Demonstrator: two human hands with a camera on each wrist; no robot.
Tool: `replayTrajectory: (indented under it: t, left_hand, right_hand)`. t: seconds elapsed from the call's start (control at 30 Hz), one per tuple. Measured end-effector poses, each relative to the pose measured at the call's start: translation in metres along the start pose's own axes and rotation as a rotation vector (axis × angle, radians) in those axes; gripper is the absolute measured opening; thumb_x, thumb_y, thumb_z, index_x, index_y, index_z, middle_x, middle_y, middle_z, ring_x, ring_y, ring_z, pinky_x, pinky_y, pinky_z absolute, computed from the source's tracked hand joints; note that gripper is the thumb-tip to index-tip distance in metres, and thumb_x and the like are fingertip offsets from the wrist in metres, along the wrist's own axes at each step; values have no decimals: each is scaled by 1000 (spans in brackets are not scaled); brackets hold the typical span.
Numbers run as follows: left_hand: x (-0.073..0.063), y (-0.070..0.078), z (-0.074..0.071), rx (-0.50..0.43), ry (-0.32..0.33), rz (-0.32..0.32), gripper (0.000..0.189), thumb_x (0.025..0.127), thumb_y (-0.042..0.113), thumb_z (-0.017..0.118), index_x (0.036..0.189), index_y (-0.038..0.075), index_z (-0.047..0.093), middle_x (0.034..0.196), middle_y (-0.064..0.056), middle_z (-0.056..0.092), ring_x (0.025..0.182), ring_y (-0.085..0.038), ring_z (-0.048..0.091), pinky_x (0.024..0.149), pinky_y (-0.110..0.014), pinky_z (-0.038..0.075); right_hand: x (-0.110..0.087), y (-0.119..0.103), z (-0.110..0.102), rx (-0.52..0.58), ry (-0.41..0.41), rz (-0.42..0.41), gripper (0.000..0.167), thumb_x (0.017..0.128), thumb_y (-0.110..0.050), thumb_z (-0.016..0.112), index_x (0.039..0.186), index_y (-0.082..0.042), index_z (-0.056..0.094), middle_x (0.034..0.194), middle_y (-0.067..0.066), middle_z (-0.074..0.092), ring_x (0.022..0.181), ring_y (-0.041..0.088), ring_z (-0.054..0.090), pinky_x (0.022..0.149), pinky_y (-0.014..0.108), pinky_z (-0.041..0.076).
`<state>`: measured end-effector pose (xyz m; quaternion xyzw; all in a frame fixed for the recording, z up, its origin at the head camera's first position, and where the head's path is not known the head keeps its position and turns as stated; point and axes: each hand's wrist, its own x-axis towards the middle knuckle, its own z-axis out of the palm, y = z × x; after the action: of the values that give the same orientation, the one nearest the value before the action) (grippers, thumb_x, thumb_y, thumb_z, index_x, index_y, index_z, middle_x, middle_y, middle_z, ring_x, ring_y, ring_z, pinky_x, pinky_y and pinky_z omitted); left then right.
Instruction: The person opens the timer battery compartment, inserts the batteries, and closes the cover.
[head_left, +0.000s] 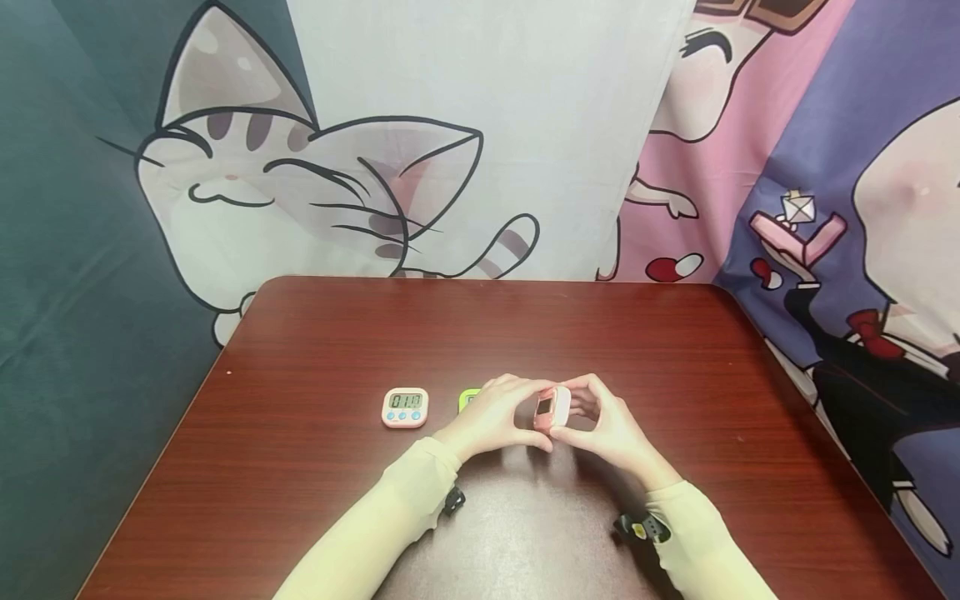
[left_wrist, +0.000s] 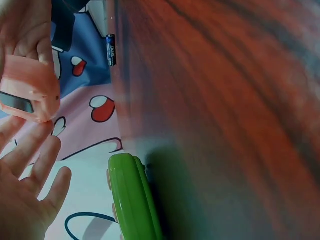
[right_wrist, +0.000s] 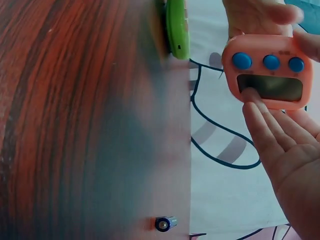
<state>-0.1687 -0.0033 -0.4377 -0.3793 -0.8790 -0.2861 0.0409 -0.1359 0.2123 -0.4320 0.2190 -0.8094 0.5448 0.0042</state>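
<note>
Between both hands a pink digital timer (head_left: 553, 408) is held up over the table. Its three blue buttons and dark, blank screen show in the right wrist view, where a right fingertip lies on the screen. My left hand (head_left: 498, 417) holds it between thumb and fingertips from the left; several left fingers are spread in the left wrist view. From the other side my right hand (head_left: 615, 433) grips its edges with thumb and fingers. Partly hidden behind the left hand stands a green timer (head_left: 467, 398). A pale pink timer (head_left: 405, 407) with lit digits lies farther left.
A blue battery (right_wrist: 166, 223) lies on the brown wooden table (head_left: 337, 333), on the right hand's side. Cloth with cartoon drawings (head_left: 525, 67) hangs behind the table and along its sides. Dark straps circle both wrists.
</note>
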Motion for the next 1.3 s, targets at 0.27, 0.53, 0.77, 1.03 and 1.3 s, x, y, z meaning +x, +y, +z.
replayTrajectory:
  t: [0.27, 0.53, 0.77, 1.03, 1.3]
  left_hand:
    - [1, 1, 0, -6, 30, -28, 85, 69, 51, 79, 140, 18, 46, 126, 7, 61, 106, -13, 56, 98, -35, 40]
    - [0, 1, -1, -84, 75, -30, 77, 67, 48, 81, 134, 20, 55, 116, 9, 66, 102, -11, 54, 94, -31, 42]
    - [1, 1, -2, -62, 101, -15, 78, 64, 49, 82, 131, 17, 58, 112, 7, 67, 101, -12, 55, 95, -33, 41]
    - [0, 1, -4, -3, 122, -65, 77, 64, 54, 81, 128, 17, 59, 107, 5, 68, 101, -13, 55, 97, -36, 39]
    - [-1, 2, -6, 35, 120, -110, 77, 64, 55, 80, 129, 20, 58, 106, 1, 68, 102, -15, 55, 95, -36, 41]
  right_hand:
    - [2, -2, -5, 276, -27, 17, 56, 75, 9, 73, 120, 7, 40, 115, 25, 61, 101, 13, 65, 87, 27, 52]
    - [2, 5, -12, 418, -82, -41, 56, 77, 12, 69, 122, 10, 36, 119, 3, 64, 108, 19, 63, 88, 27, 52]
    - [3, 4, -16, 474, -126, -44, 56, 78, 12, 68, 124, 11, 36, 120, 7, 63, 109, 17, 62, 88, 28, 52]
    - [4, 7, -19, 367, -141, 11, 61, 81, 9, 67, 133, 15, 33, 123, 4, 60, 107, 11, 62, 87, 25, 51]
    - [5, 8, -19, 283, -150, 55, 65, 83, 6, 67, 139, 10, 34, 120, 17, 59, 100, 9, 64, 85, 23, 52]
